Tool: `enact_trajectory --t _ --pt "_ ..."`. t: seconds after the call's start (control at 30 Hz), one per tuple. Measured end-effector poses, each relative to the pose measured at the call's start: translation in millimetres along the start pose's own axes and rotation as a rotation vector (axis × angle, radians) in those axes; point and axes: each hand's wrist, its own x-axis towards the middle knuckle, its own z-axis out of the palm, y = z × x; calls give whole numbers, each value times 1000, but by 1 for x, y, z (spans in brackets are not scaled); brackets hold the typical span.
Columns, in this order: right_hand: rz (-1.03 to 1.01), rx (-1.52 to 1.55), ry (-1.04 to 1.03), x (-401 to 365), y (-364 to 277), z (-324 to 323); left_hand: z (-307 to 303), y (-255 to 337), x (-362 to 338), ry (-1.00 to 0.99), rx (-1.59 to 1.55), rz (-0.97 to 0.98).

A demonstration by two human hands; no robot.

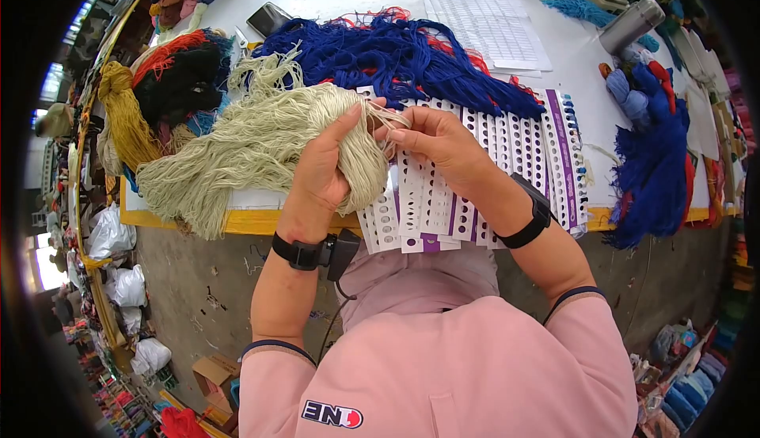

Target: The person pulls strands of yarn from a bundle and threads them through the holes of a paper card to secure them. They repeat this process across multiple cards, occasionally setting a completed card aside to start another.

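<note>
A thick bundle of pale cream-green yarn (253, 133) lies across the left side of the table, its rounded end raised at the front edge. My left hand (328, 157) is wrapped round that end. At the top of the bundle, my right hand (435, 141) pinches a few of its strands, drawn out between the two hands. Under my hands lie several white punched thread cards (495, 141) with purple stripes, overlapping in rows. Small dark blue thread ends show along the right card's edge. Behind them spreads a heap of royal blue yarn (372, 54) with red strands.
Black, red and mustard hanks (123, 113) lie at the left. A dark phone (269, 18), printed sheets (483, 18) and a metal flask (632, 24) are farther back. Another blue bundle (653, 173) hangs over the right edge. A cardboard box (214, 382) stands on the floor.
</note>
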Motion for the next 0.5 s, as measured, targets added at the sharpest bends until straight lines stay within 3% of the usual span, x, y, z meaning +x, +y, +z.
enact_trajectory --t 0.23,0.4,0.5 --pt "5 90 -21 0 1 -5 3 2 -3 -26 -36 -25" --pt "23 -10 -27 0 2 -4 7 -1 -7 -41 42 13" --pt "30 -10 -14 0 2 -4 9 -4 -4 50 27 48"
